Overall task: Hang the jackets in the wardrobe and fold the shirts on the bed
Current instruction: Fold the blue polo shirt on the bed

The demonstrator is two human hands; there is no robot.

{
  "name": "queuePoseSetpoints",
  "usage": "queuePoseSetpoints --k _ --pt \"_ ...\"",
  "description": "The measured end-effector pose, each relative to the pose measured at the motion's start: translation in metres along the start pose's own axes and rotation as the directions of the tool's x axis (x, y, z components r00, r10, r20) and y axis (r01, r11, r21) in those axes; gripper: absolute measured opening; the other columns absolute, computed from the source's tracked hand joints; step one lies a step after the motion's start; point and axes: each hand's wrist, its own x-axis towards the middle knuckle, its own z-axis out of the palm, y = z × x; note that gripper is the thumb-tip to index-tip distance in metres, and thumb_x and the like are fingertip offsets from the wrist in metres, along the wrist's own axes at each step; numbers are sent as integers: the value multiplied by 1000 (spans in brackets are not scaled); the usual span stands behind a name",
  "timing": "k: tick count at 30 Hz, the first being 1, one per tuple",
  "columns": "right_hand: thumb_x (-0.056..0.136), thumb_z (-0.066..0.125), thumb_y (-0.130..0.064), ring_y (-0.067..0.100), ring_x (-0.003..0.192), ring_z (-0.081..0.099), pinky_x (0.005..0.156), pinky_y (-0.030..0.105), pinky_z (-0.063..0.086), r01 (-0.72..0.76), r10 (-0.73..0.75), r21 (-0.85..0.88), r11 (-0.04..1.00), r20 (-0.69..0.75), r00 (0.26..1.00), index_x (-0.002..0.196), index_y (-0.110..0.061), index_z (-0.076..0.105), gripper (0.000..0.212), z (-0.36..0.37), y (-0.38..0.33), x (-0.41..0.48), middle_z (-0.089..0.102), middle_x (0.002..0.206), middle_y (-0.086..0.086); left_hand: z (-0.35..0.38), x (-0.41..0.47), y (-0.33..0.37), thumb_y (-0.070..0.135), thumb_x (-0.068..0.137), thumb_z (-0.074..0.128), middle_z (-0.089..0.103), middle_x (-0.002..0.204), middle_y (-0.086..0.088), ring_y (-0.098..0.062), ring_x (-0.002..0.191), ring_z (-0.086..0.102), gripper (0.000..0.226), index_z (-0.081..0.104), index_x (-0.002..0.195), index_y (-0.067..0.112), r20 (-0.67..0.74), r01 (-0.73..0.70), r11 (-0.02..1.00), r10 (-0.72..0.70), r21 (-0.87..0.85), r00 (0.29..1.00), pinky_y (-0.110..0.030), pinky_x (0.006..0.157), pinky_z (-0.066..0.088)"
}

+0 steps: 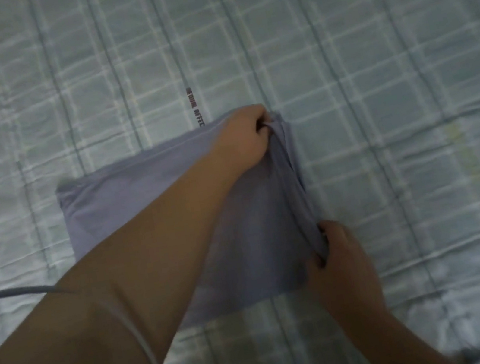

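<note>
A pale lilac shirt (249,228) lies folded into a rough square on the bed (392,92), in the middle of the view. My left hand (244,139) reaches across it and pinches the far right corner of the fabric. My right hand (341,263) grips the near right corner. The shirt's right edge bunches into a ridge between my two hands. My left forearm hides part of the shirt's near left side.
The bed wears a pale green checked quilt with stitched lines and a short strip of printed letters (196,106) just beyond the shirt. A thin white cable (128,321) runs over my left forearm at the lower left.
</note>
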Motion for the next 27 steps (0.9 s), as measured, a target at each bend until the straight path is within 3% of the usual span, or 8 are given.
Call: queuePoseSetpoints --k 3,7,13,17,19,22,25,27 --pt "71 66 -14 18 89 58 68 24 36 96 -96 101 990 -7 995 112 -30 53 46 11 -28 -23 61 97 -6 -39 -25 -11 -7 83 53 64 82 -4 -25 80 68 17 61 87 6 -25 46 961 -55 -273 998 -31 75 56" --pt "73 59 -17 12 90 56 75 23 41 245 -262 187 951 73 962 117 -36 46 49 45 -86 -65 60 101 -7 -98 -80 -57 -18 84 54 61 77 -5 -12 65 67 28 62 78 8 -77 116 718 -230 -687 970 -26 63 59" --pt "76 61 -13 23 101 58 81 33 46 424 -425 57 904 236 874 124 -27 46 52 134 -167 -119 56 119 -1 -167 -172 -164 -12 85 61 67 67 -1 -15 70 69 21 63 75 6 -86 162 519 -420 -839 904 -25 65 56" --pt "83 60 -18 23 109 55 85 37 49 453 -415 -38 891 340 844 132 -25 40 54 202 -198 -145 47 123 -1 -185 -212 -220 2 81 55 65 60 4 -10 54 63 16 67 85 13 87 308 325 -547 -894 832 -20 49 50" --pt "83 60 -20 22 114 52 90 39 51 470 -404 -103 877 371 836 140 -27 36 62 229 -205 -156 45 125 -2 -183 -221 -242 20 91 58 59 61 1 -12 49 55 10 61 84 13 129 411 377 -587 -830 799 -20 46 42" --pt "84 55 -34 23 115 48 89 40 52 494 -382 -248 833 387 839 147 -25 32 68 256 -208 -170 47 125 -1 -171 -227 -263 33 96 64 54 85 1 -8 63 53 28 53 113 14 41 444 554 -593 -704 804 -23 51 43" --pt "84 52 -40 22 111 49 82 41 53 496 -381 -294 817 370 847 141 -27 39 60 262 -207 -177 50 121 -3 -161 -230 -265 22 86 78 53 99 9 -2 83 55 56 45 131 14 -46 378 658 -532 -652 846 -4 61 44" --pt "88 50 -40 20 111 50 81 42 54 478 -373 -262 838 363 854 138 -30 41 52 257 -207 -175 51 122 -5 -157 -227 -265 15 82 80 55 112 4 -12 99 59 64 43 133 13 -74 325 749 -444 -577 893 -6 74 46"
